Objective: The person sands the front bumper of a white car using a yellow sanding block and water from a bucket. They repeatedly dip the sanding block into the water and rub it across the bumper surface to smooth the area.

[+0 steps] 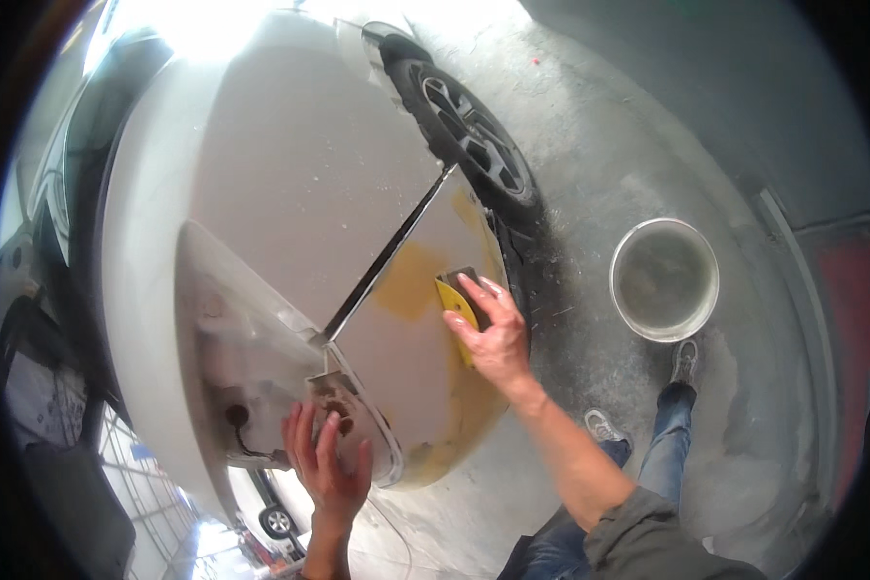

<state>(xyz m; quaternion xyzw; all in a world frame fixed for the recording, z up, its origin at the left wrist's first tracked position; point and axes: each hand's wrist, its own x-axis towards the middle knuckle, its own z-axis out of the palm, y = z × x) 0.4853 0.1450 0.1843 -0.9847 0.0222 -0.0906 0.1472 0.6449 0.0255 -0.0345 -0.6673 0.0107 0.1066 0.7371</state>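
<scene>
Right hand part-curled, thumb and fingers gripping the yellow block against the patched panel, likely to spread pressure. Left hand loosely spread, nothing visibly held, at the lamp recess left of that grip, presumably bracing; bucket right of it, seemingly parked within reach.

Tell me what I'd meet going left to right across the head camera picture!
Left hand, right hand holding a yellow block, round bucket, red area near the right edge.
</scene>
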